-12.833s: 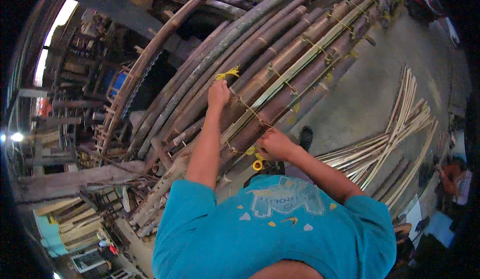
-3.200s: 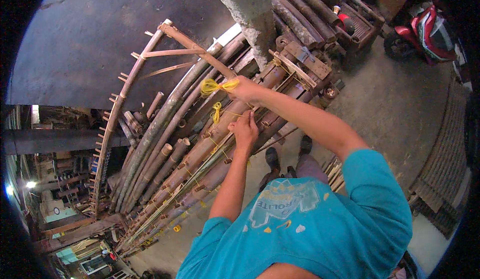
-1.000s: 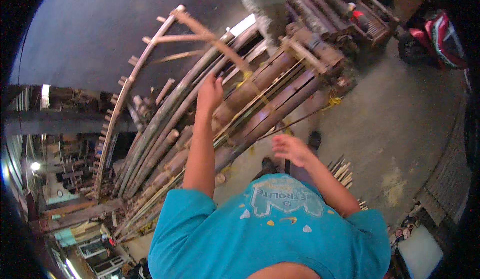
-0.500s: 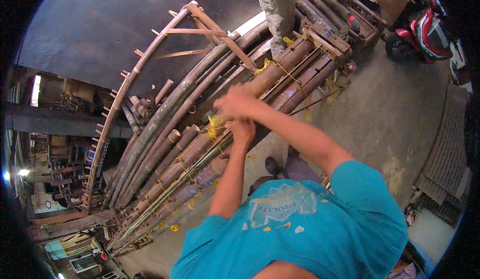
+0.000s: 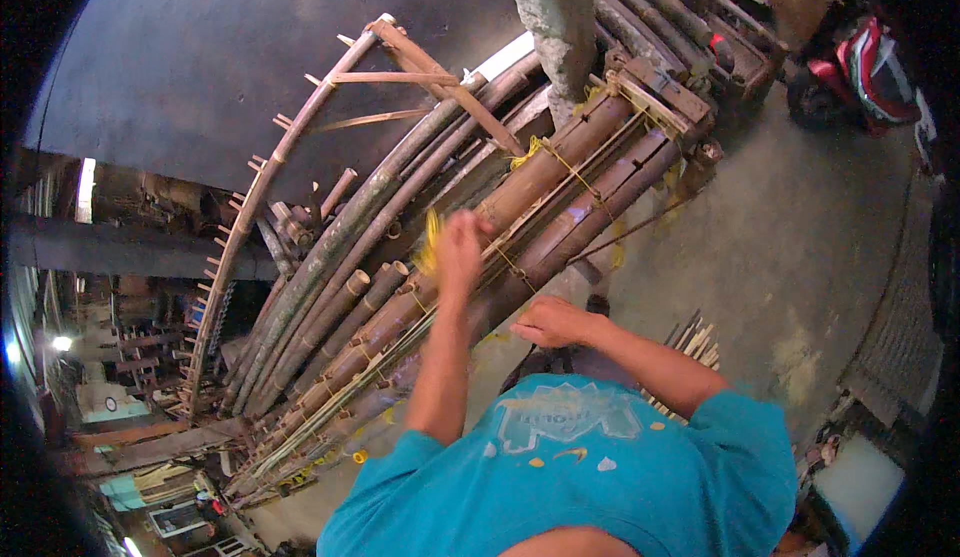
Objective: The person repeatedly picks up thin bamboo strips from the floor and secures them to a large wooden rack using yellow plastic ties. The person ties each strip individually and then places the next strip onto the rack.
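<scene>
A long bamboo frame runs diagonally in front of me, with a thick brown bamboo pole (image 5: 555, 157) on its far side and a darker bamboo pole (image 5: 560, 237) nearer me. Thin yellow cord lashes the frame at intervals. Over the far pole, my left hand (image 5: 460, 252) is closed, slightly blurred, with a bunch of yellow cord (image 5: 431, 240) at its fingers. My right hand (image 5: 550, 323) is a closed fist on my side of the frame, apart from the left; anything inside it is hidden. Another tuft of yellow cord (image 5: 527, 153) sits farther up the far pole.
A curved bamboo piece with pegs (image 5: 262, 179) leans beyond the frame, near stacked bamboo poles (image 5: 375, 172). A rough concrete post (image 5: 553, 22) rises behind. Cut strips (image 5: 693, 342) lie on the floor (image 5: 760, 227) to my right. A red motorcycle (image 5: 870, 72) stands at far right.
My hands, together at the yellow cord before, are now apart. The right has drawn back toward my body and closed; the left has moved slightly up at the cord. The view has shifted a little.
</scene>
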The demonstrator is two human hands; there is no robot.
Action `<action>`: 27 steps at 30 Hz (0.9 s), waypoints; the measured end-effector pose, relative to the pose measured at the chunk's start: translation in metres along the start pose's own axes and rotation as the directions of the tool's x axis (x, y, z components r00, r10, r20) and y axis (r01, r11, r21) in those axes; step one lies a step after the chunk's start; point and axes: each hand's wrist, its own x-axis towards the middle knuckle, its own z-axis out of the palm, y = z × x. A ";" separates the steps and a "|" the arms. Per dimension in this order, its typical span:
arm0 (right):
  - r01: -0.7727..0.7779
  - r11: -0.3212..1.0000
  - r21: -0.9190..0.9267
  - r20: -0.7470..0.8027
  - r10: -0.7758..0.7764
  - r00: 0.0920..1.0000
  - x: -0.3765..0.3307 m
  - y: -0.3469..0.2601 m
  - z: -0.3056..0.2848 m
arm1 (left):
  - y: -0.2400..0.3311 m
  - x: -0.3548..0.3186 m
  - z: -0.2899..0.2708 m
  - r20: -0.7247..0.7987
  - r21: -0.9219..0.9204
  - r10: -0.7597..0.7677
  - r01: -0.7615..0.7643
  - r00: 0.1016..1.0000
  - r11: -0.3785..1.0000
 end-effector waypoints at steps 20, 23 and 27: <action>0.410 0.255 0.876 -0.479 0.557 0.678 0.108 -0.112 0.158 | -0.084 -0.118 -0.158 0.329 0.657 -0.115 -0.140 0.937 0.741; 0.039 0.930 0.366 -0.517 0.168 0.839 0.177 -0.146 0.173 | -0.105 -0.130 -0.152 0.122 0.413 0.090 -0.133 0.988 0.901; -0.201 0.692 -0.693 -0.239 0.043 0.970 0.231 -0.087 0.089 | -0.087 -0.124 -0.149 0.168 0.680 -0.013 -0.106 0.986 0.726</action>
